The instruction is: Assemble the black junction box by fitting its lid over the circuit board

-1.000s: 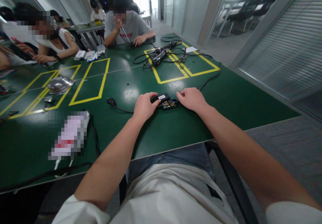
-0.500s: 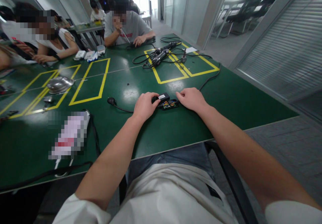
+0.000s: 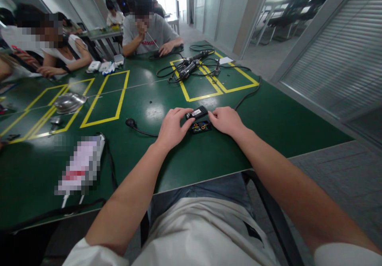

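Note:
My left hand pinches the left end of a black plastic cover with a white label. Just below the cover lies a small open black case, showing a circuit board with copper-coloured ring coils. At the right ends of cover and case is my right hand, its fingers curled closed. What its fingertips grip is hidden. A black plug lies to the left, its cord running under my left hand. Another black cord leads away behind my right hand.
On the green table are yellow tape outlines, black corded tools, a metal bowl-like part and a blurred-out phone-like object with a black strap. A person sits across, holding a thin stick; others sit at left.
The labelled cover has shifted right and slightly up, uncovering more of the circuit board. My left hand has moved a little right with it; my right hand has shifted only slightly.

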Demonstrator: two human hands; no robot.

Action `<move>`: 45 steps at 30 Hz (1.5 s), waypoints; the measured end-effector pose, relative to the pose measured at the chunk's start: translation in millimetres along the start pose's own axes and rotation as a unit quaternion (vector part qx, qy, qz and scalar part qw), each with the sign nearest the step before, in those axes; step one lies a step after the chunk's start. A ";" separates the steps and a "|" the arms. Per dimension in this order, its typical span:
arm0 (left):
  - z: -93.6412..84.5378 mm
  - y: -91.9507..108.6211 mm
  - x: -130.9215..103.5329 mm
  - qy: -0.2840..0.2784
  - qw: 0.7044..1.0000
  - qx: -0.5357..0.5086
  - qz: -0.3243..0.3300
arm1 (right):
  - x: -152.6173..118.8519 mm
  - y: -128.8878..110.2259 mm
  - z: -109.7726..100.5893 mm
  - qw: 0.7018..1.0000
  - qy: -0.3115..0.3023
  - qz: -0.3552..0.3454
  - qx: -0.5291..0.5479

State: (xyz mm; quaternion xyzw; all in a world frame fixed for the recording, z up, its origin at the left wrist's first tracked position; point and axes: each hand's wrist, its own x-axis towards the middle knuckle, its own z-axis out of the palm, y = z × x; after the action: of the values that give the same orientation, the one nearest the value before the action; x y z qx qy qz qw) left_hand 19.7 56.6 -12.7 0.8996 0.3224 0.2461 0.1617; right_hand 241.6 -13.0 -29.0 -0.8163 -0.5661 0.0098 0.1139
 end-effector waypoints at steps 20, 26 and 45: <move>-4.7 7.1 -13.8 -0.089 0.993 0.018 0.072 | -3.9 0.1 -2.5 0.999 -0.016 -0.018 0.024; -0.2 9.1 -19.2 -0.078 0.993 -0.005 0.086 | -6.2 -1.9 -3.9 0.997 -0.029 -0.059 0.029; -8.8 0.6 -25.4 0.027 0.993 0.080 -0.084 | -24.4 -1.1 -13.2 0.991 -0.035 -0.126 0.025</move>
State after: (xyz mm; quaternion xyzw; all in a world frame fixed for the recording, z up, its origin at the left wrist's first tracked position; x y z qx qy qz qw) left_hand -1.9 40.5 -13.8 0.8726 0.4195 0.2292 0.1007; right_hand 233.8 -37.5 -18.7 -0.7349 -0.6673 0.0379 0.1147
